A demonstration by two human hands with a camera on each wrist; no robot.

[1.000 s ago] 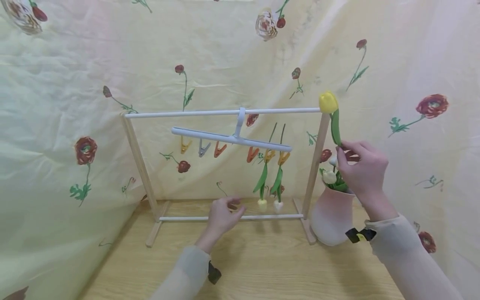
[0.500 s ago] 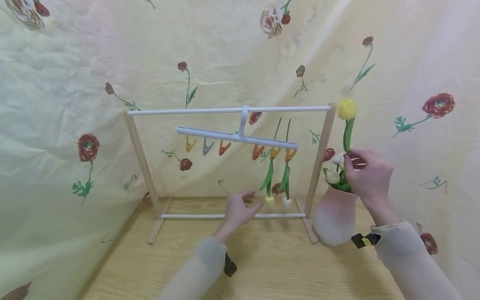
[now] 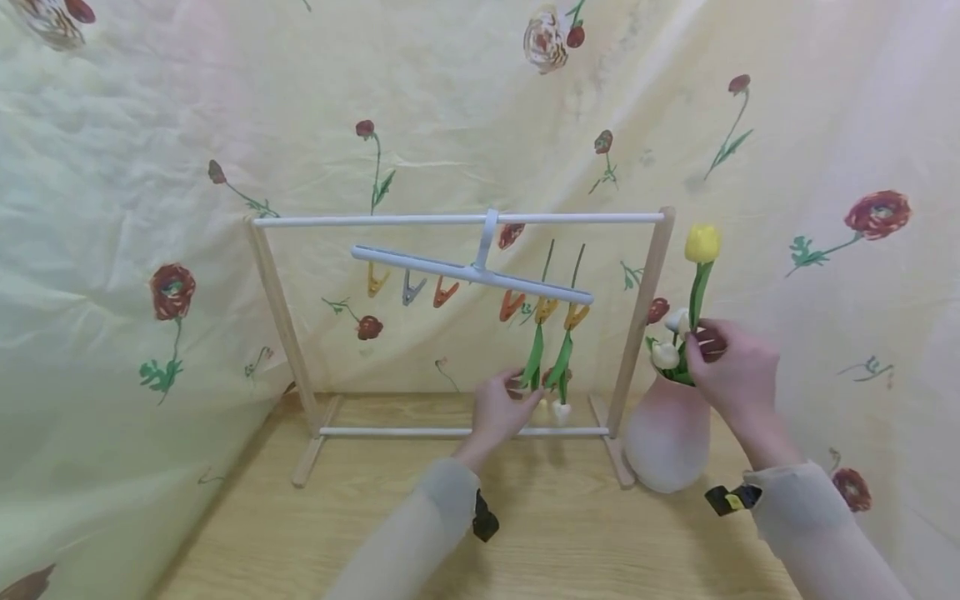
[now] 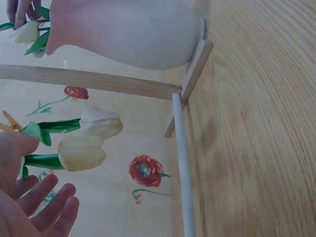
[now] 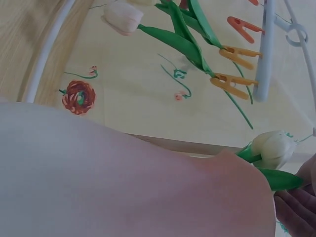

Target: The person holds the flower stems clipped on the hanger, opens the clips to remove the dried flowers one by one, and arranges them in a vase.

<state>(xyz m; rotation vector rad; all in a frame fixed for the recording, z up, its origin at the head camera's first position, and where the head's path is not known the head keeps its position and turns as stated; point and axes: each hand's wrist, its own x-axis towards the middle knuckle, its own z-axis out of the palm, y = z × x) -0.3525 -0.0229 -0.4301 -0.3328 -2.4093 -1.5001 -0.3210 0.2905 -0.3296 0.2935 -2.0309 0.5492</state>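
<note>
No lettering, label, brand, number or sign can be read: none on the vase, none on the hanger or the rack to its left, none on the flowered cloth behind it; the black device nearer than the vase is too small to tell.

Left hand has moved right since a second ago. The pale yellow hanging tulip, which we logged beyond the fingertips, now lies between thumb and fingers, its flower partly masked by the thumb. Just past those fingertips, the white hanging tulip has swung nearer. Above them, we note the hanger tilting more steeply. Right hand has come down, lowering the yellow tulip; its flower, above the fingers and at first overlapping the right post, now stands clear.
</note>
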